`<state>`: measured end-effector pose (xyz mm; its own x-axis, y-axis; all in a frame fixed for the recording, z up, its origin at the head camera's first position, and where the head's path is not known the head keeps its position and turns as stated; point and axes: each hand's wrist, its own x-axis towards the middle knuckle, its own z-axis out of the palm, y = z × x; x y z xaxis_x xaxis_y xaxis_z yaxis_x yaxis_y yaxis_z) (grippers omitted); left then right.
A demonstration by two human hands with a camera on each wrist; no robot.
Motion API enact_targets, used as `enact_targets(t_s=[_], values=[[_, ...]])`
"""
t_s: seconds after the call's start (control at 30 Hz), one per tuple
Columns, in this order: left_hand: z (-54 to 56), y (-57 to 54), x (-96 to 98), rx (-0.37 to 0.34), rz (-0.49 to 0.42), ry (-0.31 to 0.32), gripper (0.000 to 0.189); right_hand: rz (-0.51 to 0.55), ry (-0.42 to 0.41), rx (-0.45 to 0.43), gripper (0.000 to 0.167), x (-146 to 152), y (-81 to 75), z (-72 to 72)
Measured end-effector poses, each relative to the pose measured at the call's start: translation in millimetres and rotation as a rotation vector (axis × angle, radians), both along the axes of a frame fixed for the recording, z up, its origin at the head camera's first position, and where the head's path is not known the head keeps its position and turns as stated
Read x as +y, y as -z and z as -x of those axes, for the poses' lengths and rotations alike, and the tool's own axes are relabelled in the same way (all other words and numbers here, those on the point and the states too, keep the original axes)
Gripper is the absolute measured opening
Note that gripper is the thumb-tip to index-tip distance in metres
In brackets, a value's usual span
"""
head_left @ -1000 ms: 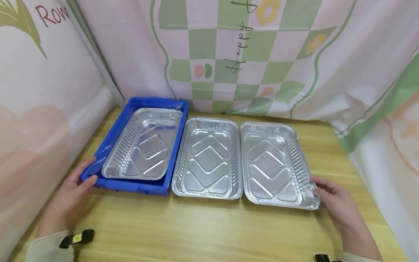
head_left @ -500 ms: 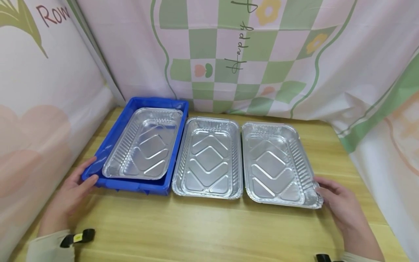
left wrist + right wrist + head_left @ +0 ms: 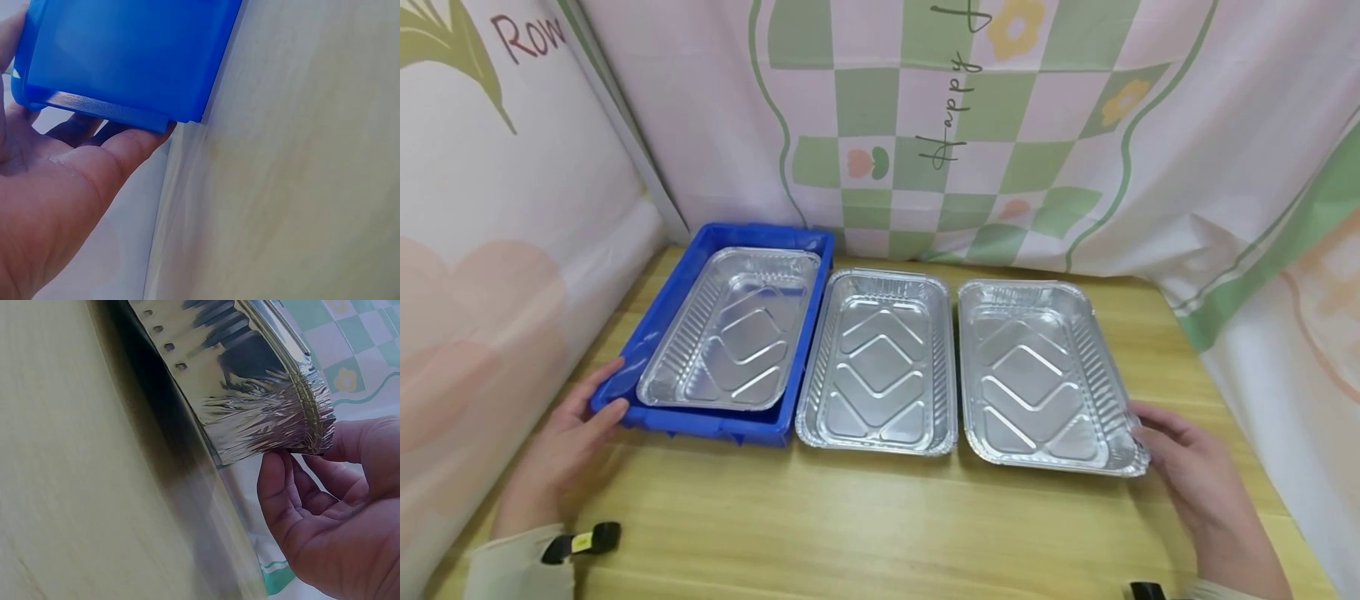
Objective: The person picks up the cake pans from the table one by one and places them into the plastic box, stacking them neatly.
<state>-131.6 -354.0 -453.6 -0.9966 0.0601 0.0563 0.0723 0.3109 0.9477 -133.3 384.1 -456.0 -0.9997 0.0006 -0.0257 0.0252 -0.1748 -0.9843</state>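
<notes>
My left hand point(image 3: 561, 442) grips the near left corner of a blue plastic tray point(image 3: 711, 425). A foil pan point(image 3: 748, 325) lies inside that tray. In the left wrist view, fingers point(image 3: 134, 147) reach under the blue rim. At the right, my right hand point(image 3: 1195, 467) pinches the near right corner of another foil pan point(image 3: 1037, 375). The right wrist view shows this pan's crimped corner point(image 3: 306, 419) between thumb and fingers, with a dark shadow beneath its side. Between the two held things, a third foil pan point(image 3: 877, 367) sits on the table, right beside the blue tray.
All three pans are rectangular, with diamond ridges pressed into their bases. The wooden table point(image 3: 865, 525) runs along the front. A printed cloth point(image 3: 925, 108) hangs behind it, and more cloth point(image 3: 497, 275) hangs at the left side.
The right foil pan has slid a little to the right with my right hand, opening a narrow gap from the middle pan. My left hand keeps its grip on the blue tray.
</notes>
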Motion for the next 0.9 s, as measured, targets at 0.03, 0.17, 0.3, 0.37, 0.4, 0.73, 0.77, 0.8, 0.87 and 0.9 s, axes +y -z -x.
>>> enact_targets(t_s=[0.03, 0.17, 0.3, 0.37, 0.4, 0.73, 0.77, 0.8, 0.87, 0.9], values=[[-0.1, 0.1, -0.2, -0.002, 0.031, -0.01, 0.061, 0.005, -0.007, 0.002, 0.033, 1, -0.8, -0.3], [-0.7, 0.7, -0.7, -0.007, 0.08, -0.025, 0.061, 0.033, -0.023, 0.008, 0.035, 3, -3.8, -1.1], [-1.2, 0.0, -0.5, -0.016, 0.069, -0.022, 0.061, 0.063, -0.021, 0.013, 0.035, 4, -7.0, -1.3], [-1.0, -1.2, -0.2, -0.017, 0.084, -0.027, 0.061, 0.077, -0.02, 0.022, 0.035, 3, -8.9, -1.1], [-0.9, -1.8, 0.0, -0.02, 0.098, -0.032, 0.06, 0.08, -0.021, 0.028, 0.035, 3, -9.8, -1.2], [0.9, -1.7, 1.6, 0.023, 0.027, -0.013, 0.06, 0.137, -0.054, 0.069, 0.038, -4, -20.0, 1.3], [0.9, -1.2, 1.4, 0.021, 0.006, -0.009, 0.06, 0.143, -0.057, 0.072, 0.039, -5, -20.6, 1.5], [0.9, -0.7, 1.4, 0.022, -0.005, -0.008, 0.06, 0.147, -0.059, 0.076, 0.039, -6, -21.4, 1.6], [0.7, 0.3, 1.2, 0.022, -0.041, 0.0, 0.06, 0.156, -0.064, 0.083, 0.039, -8, -22.7, 1.8], [0.6, 0.7, 1.2, 0.023, -0.062, 0.005, 0.06, 0.159, -0.068, 0.09, 0.04, -10, -23.3, 1.9]])
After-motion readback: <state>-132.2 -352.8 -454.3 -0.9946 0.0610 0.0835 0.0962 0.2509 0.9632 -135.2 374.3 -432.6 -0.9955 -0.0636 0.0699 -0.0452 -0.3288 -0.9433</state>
